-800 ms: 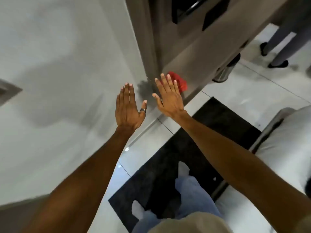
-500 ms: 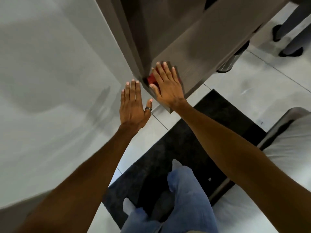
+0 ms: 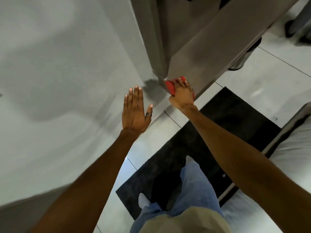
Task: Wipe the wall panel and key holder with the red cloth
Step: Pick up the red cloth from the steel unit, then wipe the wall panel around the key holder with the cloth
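Observation:
My right hand (image 3: 182, 95) presses the red cloth (image 3: 170, 87) against the bottom corner of the brown-grey wall panel (image 3: 198, 47), close to the floor. The cloth shows mostly to the left of my fingers, with a sliver at the fingertips. My left hand (image 3: 134, 111) rests flat with its fingers spread on the white wall (image 3: 67, 64), left of the panel; it wears a dark ring on the thumb and holds nothing. The key holder is not in view.
A black mat (image 3: 218, 132) lies on the pale tiled floor (image 3: 269, 73) under my feet and blue jeans (image 3: 193, 190). A white-covered bed edge (image 3: 294, 148) is at the right. Another person's dark shoe (image 3: 289, 29) and a round metal base (image 3: 237, 64) are at the top right.
My right hand slid down the panel to its bottom corner and curled onto the cloth. The left hand stayed flat on the white wall.

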Demonstrator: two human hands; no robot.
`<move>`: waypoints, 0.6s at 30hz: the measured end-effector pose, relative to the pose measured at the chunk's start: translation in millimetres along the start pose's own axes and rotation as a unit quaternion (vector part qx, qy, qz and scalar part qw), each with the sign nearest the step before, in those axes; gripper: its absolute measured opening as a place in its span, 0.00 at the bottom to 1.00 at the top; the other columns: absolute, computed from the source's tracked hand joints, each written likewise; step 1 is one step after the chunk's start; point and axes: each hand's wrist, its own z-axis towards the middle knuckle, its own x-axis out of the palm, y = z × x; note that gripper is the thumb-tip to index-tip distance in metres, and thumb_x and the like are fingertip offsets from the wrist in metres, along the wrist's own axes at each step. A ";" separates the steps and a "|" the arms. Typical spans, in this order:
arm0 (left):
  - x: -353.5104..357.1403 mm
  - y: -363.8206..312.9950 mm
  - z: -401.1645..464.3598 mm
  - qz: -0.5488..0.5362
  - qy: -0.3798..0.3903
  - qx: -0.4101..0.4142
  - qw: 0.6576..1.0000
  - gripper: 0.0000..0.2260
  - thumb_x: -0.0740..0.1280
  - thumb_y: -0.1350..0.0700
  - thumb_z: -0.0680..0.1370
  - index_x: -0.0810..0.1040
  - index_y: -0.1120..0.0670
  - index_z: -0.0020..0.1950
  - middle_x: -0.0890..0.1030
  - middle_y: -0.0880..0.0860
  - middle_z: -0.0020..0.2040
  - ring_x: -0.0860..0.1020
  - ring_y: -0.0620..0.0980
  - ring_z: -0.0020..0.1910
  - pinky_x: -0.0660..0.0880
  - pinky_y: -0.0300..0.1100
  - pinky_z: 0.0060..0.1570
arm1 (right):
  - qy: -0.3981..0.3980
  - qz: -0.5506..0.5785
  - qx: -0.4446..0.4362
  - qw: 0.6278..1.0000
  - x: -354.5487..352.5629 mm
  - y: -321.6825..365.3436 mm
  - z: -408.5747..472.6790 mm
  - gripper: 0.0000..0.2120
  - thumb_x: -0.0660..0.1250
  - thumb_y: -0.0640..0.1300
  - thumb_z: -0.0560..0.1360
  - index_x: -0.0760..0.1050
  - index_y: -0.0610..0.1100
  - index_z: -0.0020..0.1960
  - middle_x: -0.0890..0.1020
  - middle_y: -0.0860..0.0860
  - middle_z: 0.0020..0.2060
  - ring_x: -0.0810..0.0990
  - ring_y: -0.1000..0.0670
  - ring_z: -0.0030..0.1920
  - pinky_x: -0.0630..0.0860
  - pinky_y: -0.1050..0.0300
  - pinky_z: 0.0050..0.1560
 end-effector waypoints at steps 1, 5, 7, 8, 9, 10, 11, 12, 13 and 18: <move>-8.7 9.7 -7.9 -0.002 -0.016 -0.003 1.000 0.35 0.45 0.37 0.83 0.42 0.57 0.83 0.43 0.56 0.84 0.40 0.55 0.83 0.40 0.49 0.82 | -0.030 0.070 0.033 0.997 1.3 12.9 -12.4 0.28 0.69 0.39 0.76 0.70 0.46 0.74 0.77 0.44 0.68 0.72 0.41 0.72 0.70 0.46 0.74; -57.0 65.9 -55.5 -0.036 -0.118 -0.024 0.992 0.34 0.51 0.41 0.85 0.46 0.60 0.83 0.48 0.58 0.84 0.44 0.57 0.83 0.44 0.52 0.83 | 0.022 0.516 0.199 0.833 8.2 105.9 -81.1 0.20 0.64 0.37 0.81 0.75 0.45 0.73 0.82 0.44 0.62 0.81 0.42 0.62 0.78 0.47 0.67; -88.3 101.4 -82.8 -0.041 -0.180 -0.023 0.982 0.33 0.53 0.43 0.85 0.48 0.61 0.83 0.50 0.59 0.84 0.45 0.58 0.83 0.44 0.52 0.83 | 0.054 0.607 0.165 0.775 12.6 165.5 -112.1 0.29 0.63 0.28 0.77 0.72 0.45 0.76 0.81 0.41 0.67 0.80 0.39 0.65 0.78 0.44 0.68; -104.6 121.8 -99.2 -0.030 -0.210 -0.026 0.977 0.32 0.53 0.43 0.85 0.49 0.61 0.83 0.50 0.60 0.84 0.45 0.58 0.83 0.43 0.51 0.82 | 0.055 0.628 0.131 0.765 14.6 199.2 -129.4 0.31 0.62 0.26 0.76 0.71 0.45 0.76 0.80 0.40 0.68 0.80 0.39 0.65 0.78 0.42 0.70; -122.3 143.6 -115.3 -0.011 -0.241 -0.028 0.970 0.32 0.54 0.43 0.85 0.49 0.61 0.83 0.51 0.60 0.83 0.45 0.58 0.83 0.42 0.51 0.82 | 0.054 0.647 0.090 0.755 15.6 235.7 -147.7 0.33 0.62 0.25 0.75 0.71 0.45 0.77 0.80 0.40 0.68 0.80 0.39 0.65 0.77 0.41 0.71; -139.1 160.0 -127.6 0.006 -0.265 -0.025 0.964 0.32 0.54 0.43 0.85 0.49 0.61 0.83 0.51 0.61 0.83 0.45 0.58 0.83 0.42 0.50 0.82 | 0.050 0.654 0.050 0.753 14.7 266.9 -162.9 0.33 0.62 0.25 0.75 0.70 0.46 0.77 0.80 0.42 0.69 0.80 0.40 0.66 0.76 0.40 0.72; -153.9 174.7 -139.1 0.022 -0.288 -0.017 0.957 0.32 0.54 0.44 0.85 0.49 0.61 0.83 0.51 0.61 0.83 0.45 0.57 0.83 0.41 0.50 0.82 | 0.040 0.654 0.003 0.755 14.3 294.3 -178.0 0.34 0.62 0.25 0.75 0.70 0.48 0.77 0.79 0.44 0.71 0.79 0.42 0.68 0.76 0.41 0.73; -171.9 192.7 -153.7 0.041 -0.316 -0.012 0.948 0.33 0.55 0.44 0.85 0.49 0.61 0.82 0.52 0.61 0.83 0.44 0.56 0.83 0.42 0.51 0.82 | 0.019 0.643 -0.049 0.764 13.5 325.6 -195.5 0.35 0.62 0.26 0.75 0.69 0.50 0.77 0.77 0.48 0.73 0.78 0.44 0.71 0.75 0.43 0.74; -185.6 204.1 -165.3 0.056 -0.347 -0.009 0.936 0.33 0.56 0.44 0.85 0.49 0.61 0.83 0.52 0.61 0.83 0.44 0.56 0.83 0.42 0.51 0.82 | -0.012 0.625 -0.101 0.774 13.7 347.1 -210.6 0.35 0.62 0.27 0.76 0.67 0.52 0.78 0.74 0.53 0.75 0.75 0.50 0.73 0.74 0.46 0.76; -248.6 279.2 -233.2 0.100 -0.479 -0.071 0.869 0.34 0.59 0.46 0.84 0.49 0.60 0.83 0.52 0.60 0.83 0.44 0.57 0.83 0.42 0.53 0.82 | -0.216 0.511 -0.321 0.767 30.7 451.9 -265.3 0.36 0.63 0.31 0.76 0.60 0.45 0.82 0.66 0.52 0.80 0.64 0.62 0.79 0.66 0.66 0.76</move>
